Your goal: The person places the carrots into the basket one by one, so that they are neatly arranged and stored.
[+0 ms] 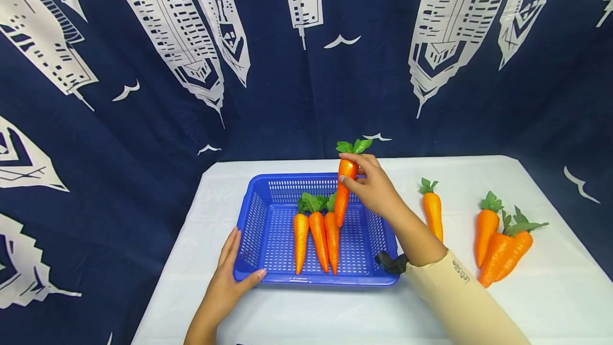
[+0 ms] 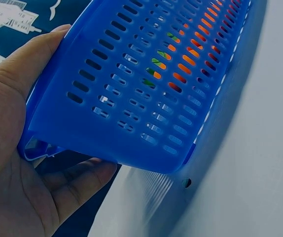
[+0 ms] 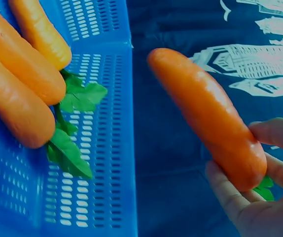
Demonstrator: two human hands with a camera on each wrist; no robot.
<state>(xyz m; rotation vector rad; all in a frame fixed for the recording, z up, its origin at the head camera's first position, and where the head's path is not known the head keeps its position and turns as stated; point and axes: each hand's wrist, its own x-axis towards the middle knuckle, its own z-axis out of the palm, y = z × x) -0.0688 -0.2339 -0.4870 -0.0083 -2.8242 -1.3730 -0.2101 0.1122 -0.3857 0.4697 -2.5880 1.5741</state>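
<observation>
A blue plastic basket [image 1: 270,280] with slotted walls stands on the table. Three carrots [image 1: 318,238] lie side by side in it, leafy tops toward the back wall. My right hand [image 1: 371,185] pinches another carrot [image 1: 346,190] near its leafy end; it hangs tip-down over the basket's back right part in the head view. The right wrist view shows thumb and fingers around that carrot's thick end [image 3: 245,163]. At the basket's front left corner, my left hand [image 1: 225,281] grips the rim, thumb at the front and fingers along the left side.
Right of the basket lies a yellowish carrot [image 1: 432,212], partly behind the right forearm. Farther right are an orange carrot [image 1: 486,230] and two overlapping carrots [image 1: 498,260]. A white cloth covers the table [image 1: 191,260]; a dark blue patterned curtain [image 1: 306,100] hangs behind it.
</observation>
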